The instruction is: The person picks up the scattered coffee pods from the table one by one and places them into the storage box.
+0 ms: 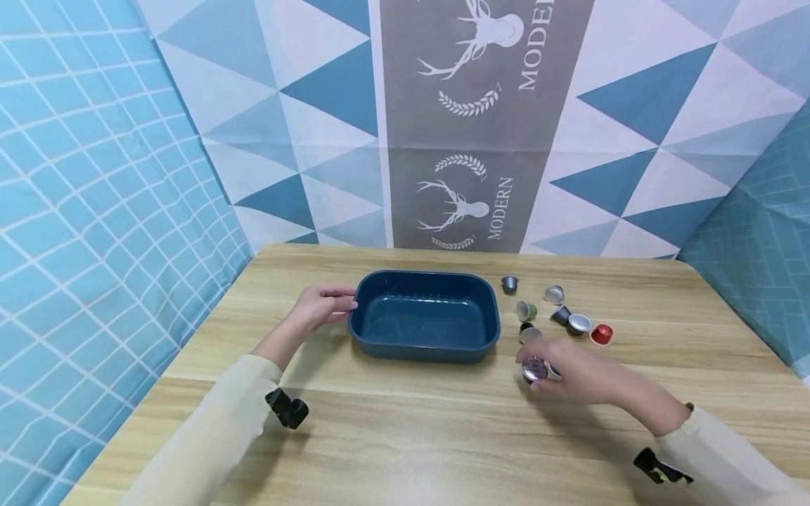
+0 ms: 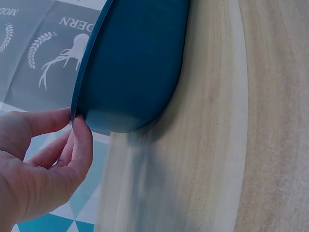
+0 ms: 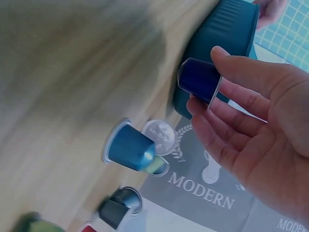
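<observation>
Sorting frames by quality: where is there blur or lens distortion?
Head view: sharp, though the wide lens bends the table edges. Left wrist view: tray crisp, wood below it smeared. Right wrist view: tabletop heavily blurred, capsule in the right hand fairly clear.

We see a light wood-grain tabletop [image 1: 443, 436] with rounded far corners, grain running left to right. Behind it hangs a backdrop cloth [image 1: 633, 105] of blue, grey and white triangles. Down its middle runs a grey band [image 1: 468, 176] printed with white deer heads, laurel sprigs and the word MODERN, set sideways. On the left we get a light blue sheet [image 1: 95, 211] with a white grid pattern, meeting the triangle cloth in a slanted seam. On the right, a teal sheet [image 1: 759, 267] with a fainter grid. Lighting is even and soft, shadows on the wood weak.
</observation>
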A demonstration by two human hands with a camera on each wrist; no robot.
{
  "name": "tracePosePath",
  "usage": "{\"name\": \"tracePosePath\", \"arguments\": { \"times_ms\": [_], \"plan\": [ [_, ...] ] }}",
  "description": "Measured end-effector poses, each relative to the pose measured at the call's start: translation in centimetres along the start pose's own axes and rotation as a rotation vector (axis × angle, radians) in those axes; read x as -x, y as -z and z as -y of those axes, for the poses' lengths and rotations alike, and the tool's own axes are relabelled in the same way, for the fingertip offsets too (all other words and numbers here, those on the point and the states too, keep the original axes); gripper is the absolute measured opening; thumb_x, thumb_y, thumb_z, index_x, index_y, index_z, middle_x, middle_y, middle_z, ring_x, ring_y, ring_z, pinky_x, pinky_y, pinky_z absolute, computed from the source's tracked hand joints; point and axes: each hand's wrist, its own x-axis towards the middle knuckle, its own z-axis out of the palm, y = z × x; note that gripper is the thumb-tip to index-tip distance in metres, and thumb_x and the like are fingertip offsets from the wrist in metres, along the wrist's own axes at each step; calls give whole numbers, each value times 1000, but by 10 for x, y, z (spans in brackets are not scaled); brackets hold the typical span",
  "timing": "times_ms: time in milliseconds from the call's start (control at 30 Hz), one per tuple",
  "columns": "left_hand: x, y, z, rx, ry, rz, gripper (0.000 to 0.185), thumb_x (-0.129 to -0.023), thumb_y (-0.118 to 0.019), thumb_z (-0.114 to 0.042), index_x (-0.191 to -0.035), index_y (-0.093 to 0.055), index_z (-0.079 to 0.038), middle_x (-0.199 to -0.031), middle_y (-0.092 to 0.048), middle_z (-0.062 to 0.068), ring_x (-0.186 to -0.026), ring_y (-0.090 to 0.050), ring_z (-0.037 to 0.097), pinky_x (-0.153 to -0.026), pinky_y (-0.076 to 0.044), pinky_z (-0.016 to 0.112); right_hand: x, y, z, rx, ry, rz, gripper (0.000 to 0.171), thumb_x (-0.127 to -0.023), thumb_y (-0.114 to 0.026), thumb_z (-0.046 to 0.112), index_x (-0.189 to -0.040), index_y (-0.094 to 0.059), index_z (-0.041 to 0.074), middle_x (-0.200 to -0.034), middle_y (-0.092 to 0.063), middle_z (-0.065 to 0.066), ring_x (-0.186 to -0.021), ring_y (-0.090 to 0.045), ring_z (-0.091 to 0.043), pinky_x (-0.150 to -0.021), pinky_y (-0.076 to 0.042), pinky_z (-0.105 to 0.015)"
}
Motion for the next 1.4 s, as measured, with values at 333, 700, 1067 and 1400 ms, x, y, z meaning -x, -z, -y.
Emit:
{"name": "tracePosePath", "arguments": {
  "times_ms": [333, 700, 1067, 1400],
  "plan": [
    [5, -1, 0, -5, 8, 1, 41, -90, -65, -9, -129, -57, 2, -128, -61, 20, -82, -65, 1, -82, -56, 23, -12, 21, 4, 40, 41, -18, 31, -79, -78, 14, -108, -66, 8, -97, -67, 3, -84, -59, -4, -73, -56, -26],
    [10, -2, 0, 30, -10, 17, 42, -90, -64, -5, -130, -55, 5, -132, -57, 23, -82, -65, -1, -82, -57, 22, -24, 40, 6, 53, 132, -58, 24, -80, -77, 13, -100, -65, 12, -81, -56, 9, -74, -48, -1, -64, -47, -17],
    [15, -6, 2, 31, -2, 9, 42, -89, -65, -4, -129, -56, 6, -131, -58, 24, -83, -65, 0, -84, -56, 24, -34, 51, 11, 43, 165, -45, 23, -82, -74, 7, -103, -65, 6, -81, -57, 7, -73, -50, -3, -64, -47, -18],
    [18, -9, 1, 8, -1, -1, 42, -90, -65, -6, -130, -56, 4, -132, -58, 23, -86, -65, 2, -85, -56, 25, -44, 57, 11, 71, 196, -61, 23, -80, -76, 8, -100, -64, 7, -80, -57, 6, -73, -50, -4, -64, -48, -20]
  ]
}}
